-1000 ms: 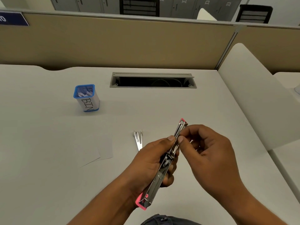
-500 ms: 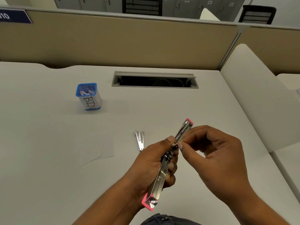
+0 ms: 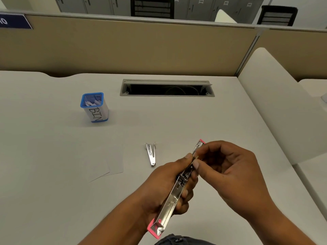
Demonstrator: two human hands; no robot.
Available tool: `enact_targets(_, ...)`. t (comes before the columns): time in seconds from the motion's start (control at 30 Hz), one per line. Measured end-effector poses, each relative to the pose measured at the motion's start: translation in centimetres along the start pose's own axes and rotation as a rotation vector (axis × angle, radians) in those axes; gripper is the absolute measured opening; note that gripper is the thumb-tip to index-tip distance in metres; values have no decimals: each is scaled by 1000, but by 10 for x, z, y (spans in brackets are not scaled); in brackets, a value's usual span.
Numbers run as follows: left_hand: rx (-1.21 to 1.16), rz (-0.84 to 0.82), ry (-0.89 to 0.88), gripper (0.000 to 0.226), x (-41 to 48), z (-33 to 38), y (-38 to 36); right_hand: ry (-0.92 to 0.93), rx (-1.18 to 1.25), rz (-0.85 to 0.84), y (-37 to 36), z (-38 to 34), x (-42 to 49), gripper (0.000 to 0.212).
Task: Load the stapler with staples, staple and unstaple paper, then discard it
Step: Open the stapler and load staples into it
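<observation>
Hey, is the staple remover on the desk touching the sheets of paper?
Apart. The head view shows a strip of bare desk between the staple remover and the right edge of the paper sheets.

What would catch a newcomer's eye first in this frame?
The pink-edged stapler, swung open flat, sits low in the middle: the left hand grips it while the right hand pinches at its upper channel. To their left on the desk lies a metal staple remover, and farther back stands a blue-rimmed cup lettered BIN.
</observation>
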State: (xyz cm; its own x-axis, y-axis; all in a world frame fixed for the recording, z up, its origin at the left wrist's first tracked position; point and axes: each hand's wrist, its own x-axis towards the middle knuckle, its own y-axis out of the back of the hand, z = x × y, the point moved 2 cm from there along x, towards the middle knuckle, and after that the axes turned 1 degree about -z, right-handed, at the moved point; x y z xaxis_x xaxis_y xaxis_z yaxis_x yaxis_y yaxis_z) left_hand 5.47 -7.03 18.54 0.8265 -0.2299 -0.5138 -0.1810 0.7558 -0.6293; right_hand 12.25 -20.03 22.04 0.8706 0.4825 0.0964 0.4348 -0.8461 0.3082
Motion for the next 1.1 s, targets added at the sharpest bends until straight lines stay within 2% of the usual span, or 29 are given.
enact_targets(0.13,-102,44,-8,36,3,-3,-2,82,-92,53,-3,-3,-7,19)
enact_targets(0.3,-222,160,-35,34,13,-9,2,334,-232,16,-13,-7,-18,18)
enact_targets(0.43,-214,206,-48,33,15,-9,13,324,-188,-82,-13,-8,-18,15)
enact_targets(0.5,-158,167,-13,37,13,-7,18,310,-152,-119,-9,-5,-15,17)
enact_targets(0.57,-103,81,33,40,13,-6,23,253,-104,-63,2,6,-3,18)
enact_targets(0.67,-59,-25,64,39,15,-7,29,34,-54,110,33,39,30,31)
enact_targets(0.8,-90,-43,91,30,21,-12,35,-245,-234,237,78,106,65,25)
enact_targets(0.9,-94,-103,73,30,23,-15,38,-347,-400,228,94,152,72,19)
enact_targets(1.1,-114,-287,91,45,27,-19,41,-375,-682,75,93,205,75,23)
